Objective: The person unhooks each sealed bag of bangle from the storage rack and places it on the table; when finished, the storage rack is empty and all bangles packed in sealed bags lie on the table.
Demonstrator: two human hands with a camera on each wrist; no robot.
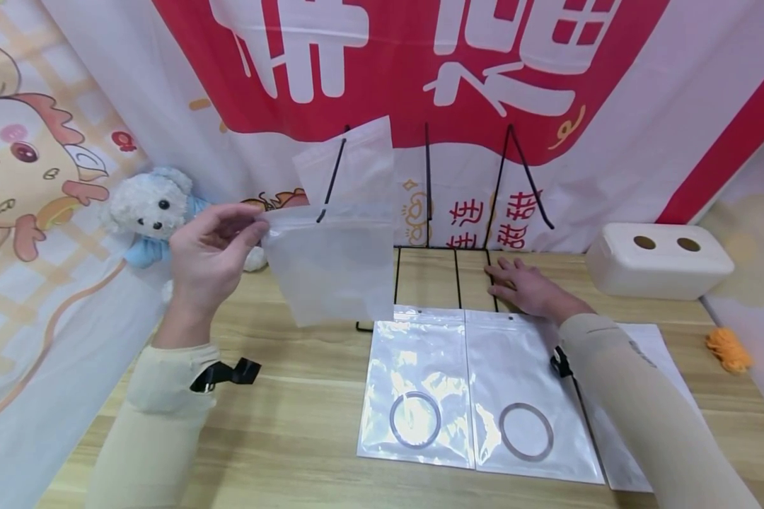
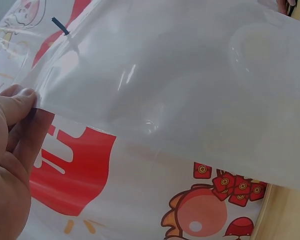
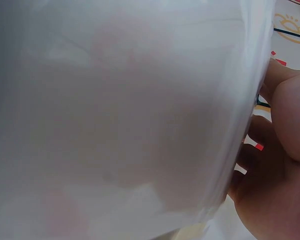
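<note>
My left hand pinches the upper left corner of a translucent zip bag, thumb against fingers. A black wire hook meets the bag's top edge; in the left wrist view the hook tip sticks out beyond the plastic. Another zip bag hangs farther back on that hook. My right hand rests with loosely extended fingers on the base wires of the black rack. In the right wrist view the right fingers lie by the edge of a shiny bag.
Two silvery zip bags with ring outlines lie side by side below the rack, and another pale bag lies under the right forearm. A white box and orange yarn are on the right. A plush dog sits left.
</note>
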